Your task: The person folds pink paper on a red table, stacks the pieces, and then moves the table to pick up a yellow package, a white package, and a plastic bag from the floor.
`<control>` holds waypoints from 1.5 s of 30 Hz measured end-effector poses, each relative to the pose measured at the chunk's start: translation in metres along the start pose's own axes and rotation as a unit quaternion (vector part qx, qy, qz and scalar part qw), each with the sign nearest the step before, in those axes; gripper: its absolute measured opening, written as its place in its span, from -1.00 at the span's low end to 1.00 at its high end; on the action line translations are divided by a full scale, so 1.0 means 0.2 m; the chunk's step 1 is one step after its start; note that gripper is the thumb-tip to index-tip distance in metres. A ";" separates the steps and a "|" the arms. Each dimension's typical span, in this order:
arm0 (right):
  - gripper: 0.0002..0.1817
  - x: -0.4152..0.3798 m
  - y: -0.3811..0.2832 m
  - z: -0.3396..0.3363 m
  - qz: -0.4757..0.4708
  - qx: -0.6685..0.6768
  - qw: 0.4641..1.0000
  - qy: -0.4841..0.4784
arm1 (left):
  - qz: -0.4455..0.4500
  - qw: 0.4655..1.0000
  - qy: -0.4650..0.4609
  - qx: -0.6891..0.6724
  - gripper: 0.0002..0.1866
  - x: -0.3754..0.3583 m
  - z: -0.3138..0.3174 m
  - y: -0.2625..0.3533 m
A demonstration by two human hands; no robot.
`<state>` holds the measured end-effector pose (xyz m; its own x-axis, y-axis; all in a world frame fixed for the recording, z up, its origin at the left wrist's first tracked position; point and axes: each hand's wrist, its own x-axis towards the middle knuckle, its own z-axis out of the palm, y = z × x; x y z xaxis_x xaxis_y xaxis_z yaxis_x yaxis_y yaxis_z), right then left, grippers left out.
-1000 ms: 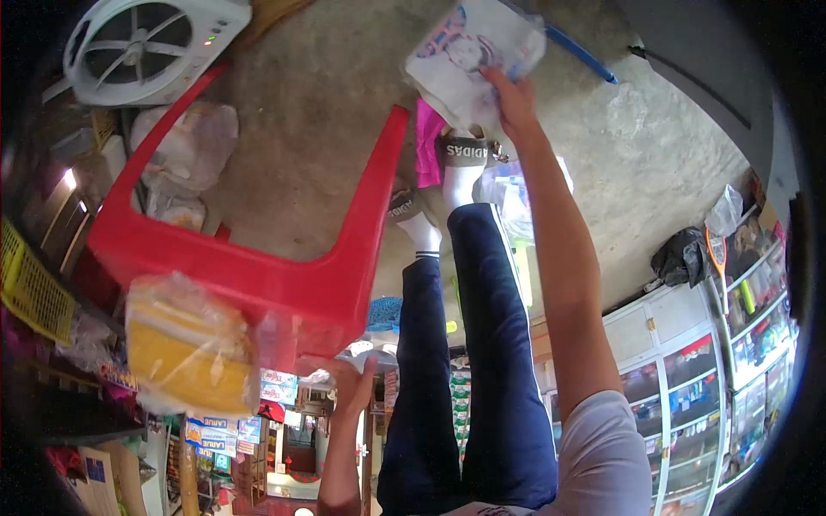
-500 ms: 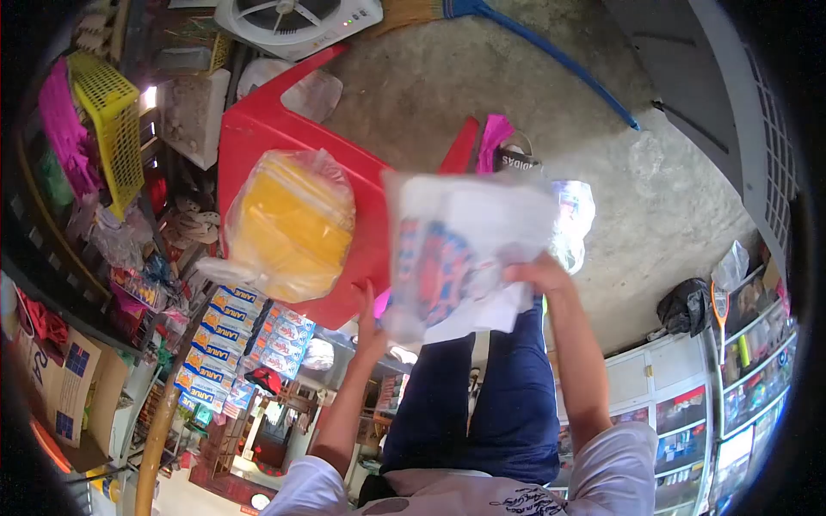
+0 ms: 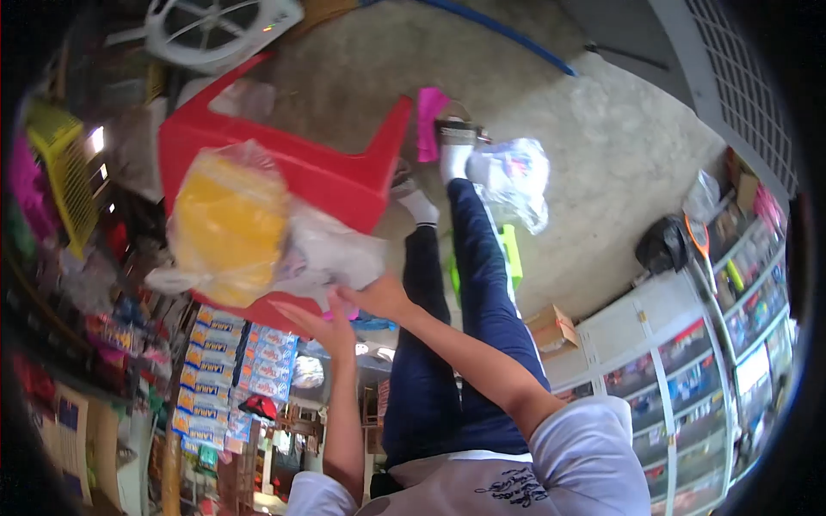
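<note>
A white folded garment in clear plastic [image 3: 335, 249], with blurred print on it, lies at the right side of the red plastic table or stool [image 3: 327, 172]. My right hand [image 3: 379, 298] grips its near edge, fingers partly hidden. Just below and to the left, my left hand [image 3: 320, 328] has its fingers stretched out and thumb raised, close to the near edge of the red top. Beside the white garment sits a bag of yellow folded cloth [image 3: 231, 228], its clear plastic knotted at the lower left.
Near my feet on the concrete floor [image 3: 602, 172] lie a white plastic-wrapped bundle [image 3: 514, 176] and a pink cloth [image 3: 428, 125]. A light-green object [image 3: 514, 258] shows behind my leg. A white fan [image 3: 215, 30] is at the top, shelving cabinets [image 3: 680, 378] at right.
The white packaged garment has moved left and down from in front of me onto the red top, beside the yellow bag. My right hand travelled left with it; the camera view shifted.
</note>
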<state>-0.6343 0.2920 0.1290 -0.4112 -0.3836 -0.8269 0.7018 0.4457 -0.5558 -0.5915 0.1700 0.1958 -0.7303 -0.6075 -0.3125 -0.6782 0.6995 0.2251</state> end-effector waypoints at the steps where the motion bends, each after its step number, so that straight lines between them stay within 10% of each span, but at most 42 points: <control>1: -0.28 -0.01 0.01 -0.10 0.010 -0.085 0.996 0.002 | 0.013 0.998 -0.062 0.015 0.07 0.01 0.02 0.04; 4: -0.44 -0.05 0.19 -0.46 -0.104 -0.020 0.994 0.035 | 0.036 0.983 -0.180 0.030 0.08 0.06 0.07 0.06; 8: -0.62 0.05 0.85 -0.81 0.051 0.135 0.947 0.287 | 0.032 0.977 -0.206 0.031 0.04 0.08 0.12 -0.07; 12: -0.45 0.05 1.64 -1.14 0.188 -0.139 0.853 0.466 | -0.025 0.966 -0.252 0.044 0.03 0.09 0.12 -0.11; 20: -0.66 0.23 2.34 -1.23 0.284 -0.043 0.931 0.224 | -0.158 0.925 -0.334 0.084 -0.14 0.13 0.10 0.00; 25: -0.50 0.31 2.22 -1.09 0.320 -0.087 0.845 0.420 | -0.133 0.935 -0.322 0.067 -0.18 0.14 0.08 -0.15; 31: -0.50 0.38 2.18 -1.10 0.346 -0.180 0.856 0.340 | -0.154 0.935 -0.317 0.042 -0.21 0.16 0.07 -0.18; 34: -0.50 0.43 2.25 -1.15 0.386 -0.004 0.817 0.429 | -0.172 0.939 -0.298 0.026 -0.20 0.15 0.09 -0.14; 38: -0.35 0.44 2.26 -1.20 0.378 0.148 0.616 0.675 | -0.113 0.942 -0.306 0.083 -0.22 0.16 0.06 -0.19; 45: -0.35 0.41 2.15 -1.26 0.332 0.359 0.663 0.566 | -0.112 0.944 -0.306 0.047 -0.23 0.16 0.08 -0.26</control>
<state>-0.5139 0.6558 -0.1995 0.2398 0.7396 -0.6289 0.8757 -0.4445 -0.1888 -0.5780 0.1210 0.1587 -0.3660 -0.4334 -0.8235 -0.7791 0.6267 0.0165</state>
